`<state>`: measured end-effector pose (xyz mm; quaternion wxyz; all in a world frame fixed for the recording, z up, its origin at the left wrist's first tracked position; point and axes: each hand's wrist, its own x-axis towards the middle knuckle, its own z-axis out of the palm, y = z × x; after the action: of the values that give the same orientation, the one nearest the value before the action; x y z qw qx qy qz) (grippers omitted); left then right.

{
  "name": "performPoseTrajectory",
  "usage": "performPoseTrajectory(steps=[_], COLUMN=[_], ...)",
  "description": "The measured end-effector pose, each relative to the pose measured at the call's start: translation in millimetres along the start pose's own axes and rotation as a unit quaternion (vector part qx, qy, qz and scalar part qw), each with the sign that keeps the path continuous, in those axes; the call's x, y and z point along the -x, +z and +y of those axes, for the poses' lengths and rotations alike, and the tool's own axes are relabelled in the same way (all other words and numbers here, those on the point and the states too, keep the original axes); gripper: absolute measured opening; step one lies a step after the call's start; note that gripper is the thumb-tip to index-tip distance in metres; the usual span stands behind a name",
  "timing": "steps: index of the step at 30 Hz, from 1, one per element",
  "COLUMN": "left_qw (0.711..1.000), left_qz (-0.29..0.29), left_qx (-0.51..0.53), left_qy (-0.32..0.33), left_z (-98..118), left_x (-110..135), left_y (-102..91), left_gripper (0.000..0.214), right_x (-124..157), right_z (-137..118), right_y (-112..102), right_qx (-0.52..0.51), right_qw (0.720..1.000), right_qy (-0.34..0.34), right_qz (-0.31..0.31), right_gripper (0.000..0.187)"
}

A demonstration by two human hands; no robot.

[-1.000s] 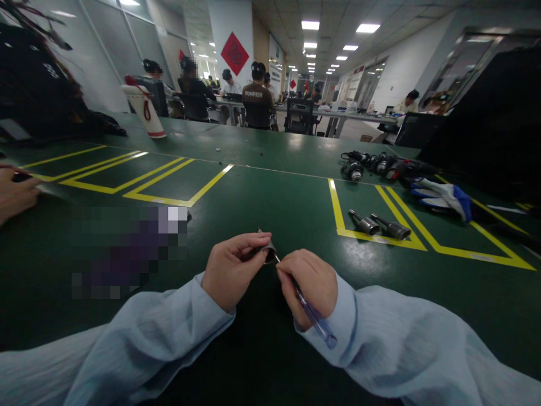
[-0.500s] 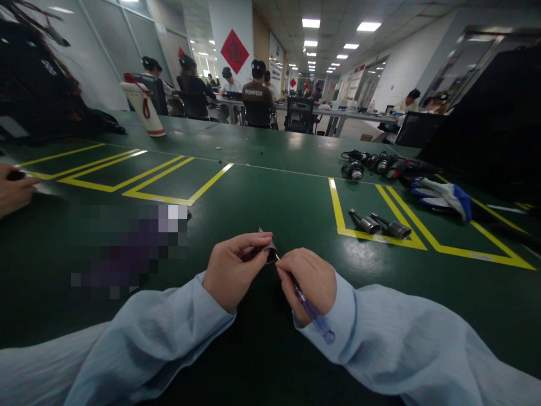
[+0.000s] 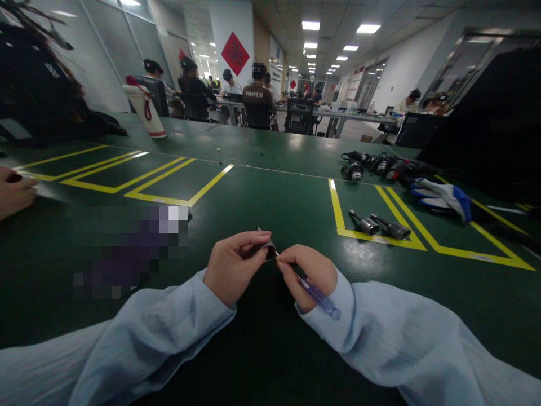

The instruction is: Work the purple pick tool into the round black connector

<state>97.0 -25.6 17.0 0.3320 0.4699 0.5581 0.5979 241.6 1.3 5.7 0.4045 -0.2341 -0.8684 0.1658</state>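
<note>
My left hand [image 3: 232,265] pinches a small metal socket piece [image 3: 267,250] just above the green table [image 3: 270,192]. My right hand [image 3: 307,273] grips a translucent blue pen [image 3: 319,296], and the pen's tip points into the open end of the metal piece. Both hands meet at the centre near the table's front edge. Pale blue sleeves cover both forearms.
Two metal sockets [image 3: 378,224] lie inside a yellow-taped box at right. Behind them sit black power tools [image 3: 374,163] and a blue-white glove [image 3: 442,194]. Another person's hand [image 3: 14,192] rests at far left. A white bag [image 3: 146,110] stands at the back left; people sit at distant tables.
My right hand has tilted, so the pen's rear end has swung up and lies flatter. The left hand and metal piece stay put. The other person's hand at left has drawn back slightly.
</note>
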Motion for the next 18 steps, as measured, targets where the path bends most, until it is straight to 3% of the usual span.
performPoseTrajectory(steps=[11, 18], left_qw=[1.0, 1.0], left_qz=[-0.009, -0.001], left_qx=[-0.012, -0.013], left_qy=[0.016, 0.016], left_z=[-7.6, -7.5], left_x=[-3.0, -2.1], left_y=[-3.0, -1.0], left_gripper=[0.017, 0.016], right_x=[0.2, 0.1], right_z=[2.8, 1.0], right_y=[5.1, 5.7], right_qx=[0.015, 0.028], right_qw=[0.999, 0.999], right_qy=[-0.023, -0.037], right_qz=[0.02, -0.002], right_gripper=[0.01, 0.014])
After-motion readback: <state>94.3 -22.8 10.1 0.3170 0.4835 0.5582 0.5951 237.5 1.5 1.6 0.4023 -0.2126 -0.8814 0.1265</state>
